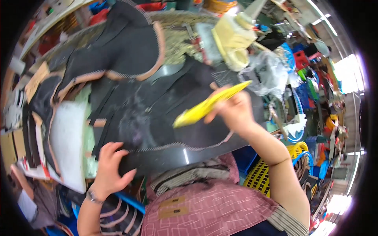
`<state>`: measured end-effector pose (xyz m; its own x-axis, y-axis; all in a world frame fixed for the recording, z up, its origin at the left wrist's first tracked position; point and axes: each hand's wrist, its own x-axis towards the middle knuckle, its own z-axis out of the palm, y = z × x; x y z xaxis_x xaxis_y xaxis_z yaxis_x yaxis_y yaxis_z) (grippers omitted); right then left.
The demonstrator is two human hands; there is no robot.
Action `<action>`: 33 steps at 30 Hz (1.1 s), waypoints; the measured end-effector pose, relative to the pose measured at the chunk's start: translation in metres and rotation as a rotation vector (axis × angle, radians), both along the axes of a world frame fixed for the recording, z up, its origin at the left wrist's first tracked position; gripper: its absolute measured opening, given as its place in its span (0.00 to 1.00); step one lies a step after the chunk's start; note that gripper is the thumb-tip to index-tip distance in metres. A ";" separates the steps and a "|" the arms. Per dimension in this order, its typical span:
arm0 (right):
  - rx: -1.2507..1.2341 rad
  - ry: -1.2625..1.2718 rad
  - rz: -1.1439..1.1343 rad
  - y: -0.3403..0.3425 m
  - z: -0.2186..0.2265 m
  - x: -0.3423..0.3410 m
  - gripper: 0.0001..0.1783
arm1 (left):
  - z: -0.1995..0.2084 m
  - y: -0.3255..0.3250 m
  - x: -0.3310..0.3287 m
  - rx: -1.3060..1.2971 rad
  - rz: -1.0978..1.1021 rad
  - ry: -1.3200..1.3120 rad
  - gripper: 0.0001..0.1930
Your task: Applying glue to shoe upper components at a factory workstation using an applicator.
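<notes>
- A glossy dark tabletop (175,162) is seen across the middle of the frame.
- On it, in the centre, a black panel (173,114) with a zigzag lower edge is spread flat; pale smudges are shown on its left part.
- At the upper left, a second black panel (118,51) is bordered by a pinkish edging.
- A patterned pink apron (212,208) is worn by the person, at the bottom centre.
- At the upper right, a cream plastic object (232,37) is placed beside a clear plastic bag (267,72).
- Right of centre, a blurred yellow strip (208,104) is clamped between the thumb and fingers of the right hand (236,110) and is held slantwise over the central panel.
- At the lower left, the left hand (112,167) is held with thumb and fingers apart, near the panel's zigzag edge; whether contact is made cannot be told.
- A wristband (93,196) is worn below it.
</notes>
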<state>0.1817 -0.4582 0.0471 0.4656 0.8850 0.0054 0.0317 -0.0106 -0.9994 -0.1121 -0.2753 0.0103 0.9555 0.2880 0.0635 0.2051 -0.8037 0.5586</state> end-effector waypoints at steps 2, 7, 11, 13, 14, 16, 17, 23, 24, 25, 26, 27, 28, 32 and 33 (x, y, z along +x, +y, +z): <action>0.242 -0.048 -0.225 -0.024 0.008 0.067 0.11 | 0.023 0.013 0.005 -0.448 0.251 -0.020 0.23; -0.101 -0.449 -0.649 -0.059 -0.004 0.196 0.11 | 0.054 0.024 0.122 -0.021 -0.029 -0.267 0.23; -0.046 -0.626 -0.495 -0.034 -0.048 0.226 0.09 | 0.032 0.016 0.233 0.121 -0.302 -0.391 0.30; -0.064 -0.487 -0.566 -0.034 -0.050 0.230 0.09 | 0.017 0.018 0.267 0.035 -0.388 -0.320 0.26; -0.059 -0.303 -0.677 -0.041 -0.054 0.244 0.11 | 0.014 0.021 0.278 -0.016 -0.442 -0.248 0.24; -0.106 -0.072 -0.699 -0.052 -0.049 0.249 0.11 | 0.024 0.027 0.291 -0.081 -0.475 0.002 0.19; -0.088 0.099 -0.597 -0.062 -0.053 0.247 0.11 | 0.026 0.028 0.293 -0.091 -0.498 -0.015 0.19; -0.004 0.241 0.192 -0.012 -0.025 0.110 0.13 | 0.028 0.036 0.277 0.082 -0.696 -0.091 0.13; -0.021 -0.018 0.242 -0.006 -0.029 0.098 0.11 | 0.023 0.034 0.277 0.126 -0.692 -0.111 0.11; -0.337 -0.269 0.212 0.001 -0.025 0.090 0.11 | 0.020 0.034 0.277 0.175 -0.684 -0.134 0.10; -0.354 -0.309 0.142 0.010 -0.027 0.086 0.11 | 0.017 0.032 0.277 0.191 -0.683 -0.212 0.09; -0.184 -0.237 0.076 0.018 -0.040 0.084 0.11 | 0.020 0.030 0.278 0.183 -0.674 -0.181 0.09; -0.074 -0.238 0.053 0.027 -0.043 0.081 0.12 | 0.022 0.029 0.278 0.171 -0.667 -0.151 0.09; -0.349 -0.721 -0.274 -0.002 -0.046 0.079 0.17 | 0.010 0.028 0.267 0.263 -0.603 -0.251 0.08; -0.350 -0.638 -0.299 -0.024 -0.047 0.072 0.15 | 0.009 0.027 0.263 0.280 -0.578 -0.267 0.09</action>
<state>0.2537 -0.4826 -0.0003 0.6851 0.7220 0.0962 0.5443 -0.4197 -0.7263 0.1507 -0.2484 0.0192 0.8919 -0.3239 0.3155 -0.4148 -0.8638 0.2859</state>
